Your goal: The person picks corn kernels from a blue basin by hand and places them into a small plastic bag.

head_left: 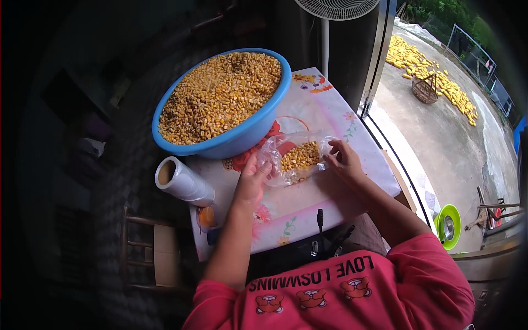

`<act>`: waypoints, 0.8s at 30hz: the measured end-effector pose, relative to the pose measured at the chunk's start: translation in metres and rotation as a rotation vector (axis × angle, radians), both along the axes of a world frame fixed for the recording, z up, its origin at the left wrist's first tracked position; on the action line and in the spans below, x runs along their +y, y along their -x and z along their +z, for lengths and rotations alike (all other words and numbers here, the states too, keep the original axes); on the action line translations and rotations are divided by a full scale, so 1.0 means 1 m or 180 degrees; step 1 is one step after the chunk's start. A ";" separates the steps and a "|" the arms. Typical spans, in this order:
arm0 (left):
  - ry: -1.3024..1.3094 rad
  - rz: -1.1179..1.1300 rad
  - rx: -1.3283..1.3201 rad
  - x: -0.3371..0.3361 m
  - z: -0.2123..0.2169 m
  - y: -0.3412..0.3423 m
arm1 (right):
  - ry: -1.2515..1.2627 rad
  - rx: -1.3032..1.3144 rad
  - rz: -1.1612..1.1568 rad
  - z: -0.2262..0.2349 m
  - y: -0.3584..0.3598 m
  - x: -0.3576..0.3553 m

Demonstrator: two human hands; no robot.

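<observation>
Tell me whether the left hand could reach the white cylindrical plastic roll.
Probably yes: nothing visible blocks the left hand from the roll, though that hand holds a clear plastic bag of yellow kernels.

A white fan (338,7) is standing on a slim pole (325,49) behind the far edge of the table, its guard being cut off by the top of the view. Beyond the door frame (379,60), many yellow corn cobs (452,93) are lying spread across a pale concrete yard (440,146), and a woven basket (424,91) is sitting by their near edge. A metal fence (471,50) is running along the yard's far side, with green plants (426,17) growing behind it. Nearer the doorway, a bright green basin (438,224) is holding a metal bowl (449,227). On the dim left, a wooden chair (140,220) is standing beside a brown board (166,256).
</observation>
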State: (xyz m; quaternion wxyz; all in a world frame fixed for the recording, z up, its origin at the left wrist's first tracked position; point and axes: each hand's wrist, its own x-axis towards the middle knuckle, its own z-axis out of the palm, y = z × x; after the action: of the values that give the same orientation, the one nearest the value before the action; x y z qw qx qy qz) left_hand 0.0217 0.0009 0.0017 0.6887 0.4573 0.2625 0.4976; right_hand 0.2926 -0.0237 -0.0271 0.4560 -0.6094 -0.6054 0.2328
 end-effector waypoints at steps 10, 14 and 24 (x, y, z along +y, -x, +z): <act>-0.0754 0.1647 0.2524 -0.069 -0.023 0.022 | -0.0288 -0.0703 -0.0051 0.006 0.002 -0.006; -0.0739 0.1700 0.2981 -0.080 -0.025 0.025 | -0.0721 -0.0421 0.0315 -0.006 -0.006 -0.003; -0.0207 0.1548 0.1427 -0.082 0.030 0.025 | 0.0354 0.2586 0.0964 0.018 -0.007 -0.026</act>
State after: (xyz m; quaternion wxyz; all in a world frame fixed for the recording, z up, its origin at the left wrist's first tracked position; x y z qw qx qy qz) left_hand -0.0030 -0.0815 0.0314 0.4600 0.5010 0.4929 0.5425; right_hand 0.2999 -0.0492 -0.0089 0.5843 -0.3962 -0.4460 0.5502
